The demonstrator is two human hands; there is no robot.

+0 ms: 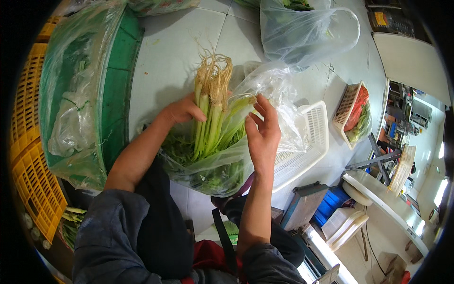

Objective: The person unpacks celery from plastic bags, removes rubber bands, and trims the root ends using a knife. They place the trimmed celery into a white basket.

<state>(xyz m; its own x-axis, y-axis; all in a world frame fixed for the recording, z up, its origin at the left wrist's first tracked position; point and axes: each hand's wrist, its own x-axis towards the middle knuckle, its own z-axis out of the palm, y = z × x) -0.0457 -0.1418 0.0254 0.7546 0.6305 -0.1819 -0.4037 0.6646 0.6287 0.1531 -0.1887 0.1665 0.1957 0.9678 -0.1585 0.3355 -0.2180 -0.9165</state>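
My left hand grips a bunch of celery, its thumb across the front of the pale stalks and its fingers mostly hidden behind. Tangled brown roots point away from me at the bunch's far end, while the leafy ends lie in a clear plastic bag. More celery stalks lean to the right of the bunch. My right hand is beside these, fingers apart and slightly curled. Its fingertips are close to one stalk's root end; whether they touch it is unclear.
A green crate lined with plastic stands left, beside yellow crates. A white plastic basket sits right of the bag. Beyond are a bag of greens and a basket of bagged vegetables. A platform scale is at lower right.
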